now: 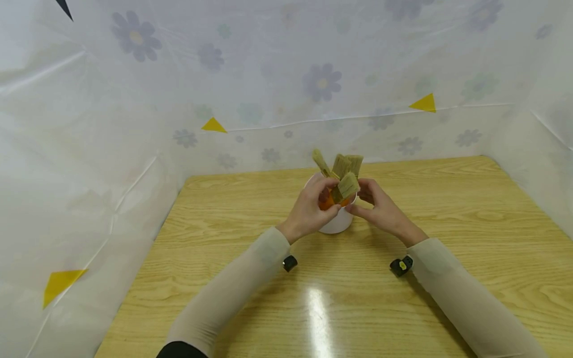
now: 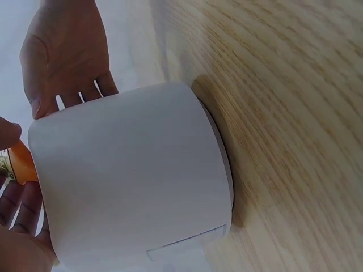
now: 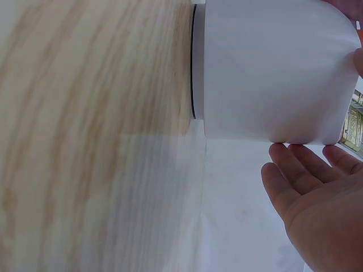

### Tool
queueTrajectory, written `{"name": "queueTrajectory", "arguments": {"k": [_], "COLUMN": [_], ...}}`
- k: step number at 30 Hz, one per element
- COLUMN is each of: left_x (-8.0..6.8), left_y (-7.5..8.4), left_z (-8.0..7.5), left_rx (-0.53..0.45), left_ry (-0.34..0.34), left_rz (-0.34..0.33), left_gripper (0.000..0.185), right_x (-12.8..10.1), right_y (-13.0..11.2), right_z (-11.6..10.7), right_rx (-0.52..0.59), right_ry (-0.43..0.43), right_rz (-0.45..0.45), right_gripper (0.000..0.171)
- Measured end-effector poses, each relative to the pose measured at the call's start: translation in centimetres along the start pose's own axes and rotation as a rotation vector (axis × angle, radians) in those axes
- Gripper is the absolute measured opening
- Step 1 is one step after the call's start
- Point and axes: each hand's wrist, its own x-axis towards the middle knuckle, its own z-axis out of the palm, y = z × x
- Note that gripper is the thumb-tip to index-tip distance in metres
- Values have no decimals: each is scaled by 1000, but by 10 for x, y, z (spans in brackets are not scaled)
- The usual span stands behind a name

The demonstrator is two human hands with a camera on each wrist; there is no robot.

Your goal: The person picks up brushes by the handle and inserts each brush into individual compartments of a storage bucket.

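Pinching an upright orange-handled brush [image 1: 341, 191], bristles up, left hand [image 1: 311, 209]; right hand [image 1: 380, 206] relaxed.

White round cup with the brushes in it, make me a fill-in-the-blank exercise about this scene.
1. The white round cup stands on a ____ table.
2. The left hand holds a brush with an ____ handle.
3. The tan bristle heads stick out of the cup's ____.
4. The right hand is at the cup's ____ side.

Missing words: wooden; orange; top; right
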Motion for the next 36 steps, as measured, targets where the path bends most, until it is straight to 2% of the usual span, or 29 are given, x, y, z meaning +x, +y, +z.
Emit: {"name": "queueTrajectory", "arguments": {"k": [10, 36], "left_x": [-2, -4], "left_y": [2, 3], "left_z": [0, 3], "left_rx": [10, 33], "left_ry": [-12, -54], "left_rz": [2, -86], "left_gripper": [47, 46], "right_x": [0, 0], "right_y": [0, 0], "right_z": [0, 1], "right_rx": [1, 2], "right_ry": [2, 0], "right_rz": [-5, 0], "right_gripper": [67, 67]}}
